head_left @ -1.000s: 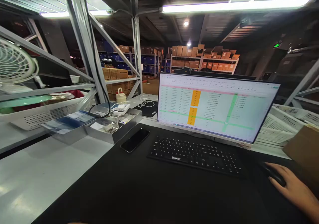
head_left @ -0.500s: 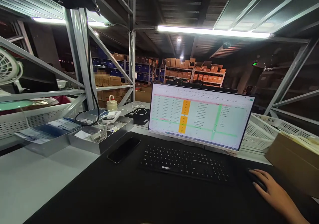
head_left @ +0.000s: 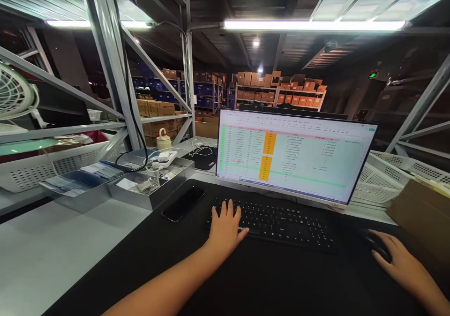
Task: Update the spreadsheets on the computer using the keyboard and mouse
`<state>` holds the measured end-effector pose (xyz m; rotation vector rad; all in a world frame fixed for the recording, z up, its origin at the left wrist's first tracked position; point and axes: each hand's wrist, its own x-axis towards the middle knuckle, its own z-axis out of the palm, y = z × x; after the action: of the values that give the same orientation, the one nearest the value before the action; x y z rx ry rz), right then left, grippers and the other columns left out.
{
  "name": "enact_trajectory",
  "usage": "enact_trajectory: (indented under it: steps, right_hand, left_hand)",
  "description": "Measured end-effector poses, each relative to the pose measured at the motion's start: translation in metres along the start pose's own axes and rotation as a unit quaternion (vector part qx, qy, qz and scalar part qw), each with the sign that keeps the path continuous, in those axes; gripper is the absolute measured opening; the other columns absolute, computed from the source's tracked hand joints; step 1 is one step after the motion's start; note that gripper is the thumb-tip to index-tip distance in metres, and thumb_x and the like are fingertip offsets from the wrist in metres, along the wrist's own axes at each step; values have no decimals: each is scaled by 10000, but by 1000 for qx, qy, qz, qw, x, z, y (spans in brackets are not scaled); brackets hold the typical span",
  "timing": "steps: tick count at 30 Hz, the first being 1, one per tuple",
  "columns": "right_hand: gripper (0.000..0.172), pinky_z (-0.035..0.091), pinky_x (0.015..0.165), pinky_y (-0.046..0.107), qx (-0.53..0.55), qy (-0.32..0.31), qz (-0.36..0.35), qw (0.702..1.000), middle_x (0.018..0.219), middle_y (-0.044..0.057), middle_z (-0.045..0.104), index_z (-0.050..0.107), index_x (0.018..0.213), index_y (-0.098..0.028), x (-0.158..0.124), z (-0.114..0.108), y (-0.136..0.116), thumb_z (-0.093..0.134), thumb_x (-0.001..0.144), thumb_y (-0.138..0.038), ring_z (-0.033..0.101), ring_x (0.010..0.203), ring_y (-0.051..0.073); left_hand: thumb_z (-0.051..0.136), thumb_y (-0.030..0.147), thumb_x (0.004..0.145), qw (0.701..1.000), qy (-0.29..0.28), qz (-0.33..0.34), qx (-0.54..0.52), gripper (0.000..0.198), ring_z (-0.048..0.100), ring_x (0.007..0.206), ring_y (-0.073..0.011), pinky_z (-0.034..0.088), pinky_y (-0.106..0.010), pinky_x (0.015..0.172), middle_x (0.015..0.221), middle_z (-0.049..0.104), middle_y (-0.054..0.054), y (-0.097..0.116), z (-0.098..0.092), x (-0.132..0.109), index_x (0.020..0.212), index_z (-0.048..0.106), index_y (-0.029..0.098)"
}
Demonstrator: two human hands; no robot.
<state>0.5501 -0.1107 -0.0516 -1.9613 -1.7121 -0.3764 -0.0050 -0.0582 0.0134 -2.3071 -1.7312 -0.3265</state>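
- Keyboard point(head_left: 281, 223) on the desk point(head_left: 94, 241), monitor point(head_left: 298, 156) at its 12 o'clock, phone point(head_left: 183, 204) at 9.
- Left hand point(head_left: 224, 229) over the keyboard's left end, fingers spread, grasping nothing.
- Right hand point(head_left: 400, 257) at 3 o'clock, fingers curled around the mouse point(head_left: 379, 247).

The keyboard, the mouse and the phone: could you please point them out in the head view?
Keyboard point(head_left: 277, 219): head view, on its keys.
Mouse point(head_left: 381, 248): head view, on the visible part of its black shell.
Phone point(head_left: 183, 204): head view, mid-screen.
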Motion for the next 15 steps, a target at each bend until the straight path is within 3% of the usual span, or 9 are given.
enact_trajectory:
  steps: [5, 15]
  right_hand:
    - [565, 511, 998, 409, 31, -20, 17, 999, 1244, 131, 640, 591, 1251, -207, 0, -4, -6, 496, 774, -495, 636, 1156, 321]
    - [524, 546, 885, 443, 13, -5, 30, 999, 1239, 136, 641, 630, 1223, -267, -1, -2, -2, 503, 770, -499, 647, 1114, 322]
  left_hand:
    - [485, 619, 888, 999, -34, -9, 3, 725, 356, 1434, -438, 362, -749, 1038, 1560, 376, -248, 4, 6, 0, 1461, 455, 176]
    - [508, 636, 869, 995, -87, -36, 42, 814, 311, 1453, -444, 346, -801, 1000, 1584, 330, -245, 13, 13, -7, 1521, 334, 180]
